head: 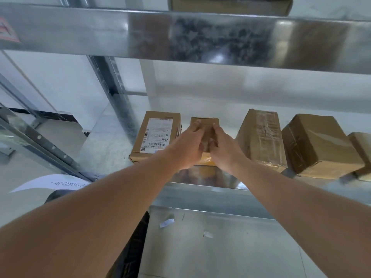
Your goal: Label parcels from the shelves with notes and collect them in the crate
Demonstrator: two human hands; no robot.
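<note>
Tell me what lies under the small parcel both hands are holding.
Under the small parcel, held by the left hand and right hand, a yellowish-orange strip shows above the metal shelf. The hands cover the rest, so what it is stays unclear.

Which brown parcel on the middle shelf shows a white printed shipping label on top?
The leftmost parcel, just left of the small parcel both hands hold. The others show only brown card and tape.
</note>
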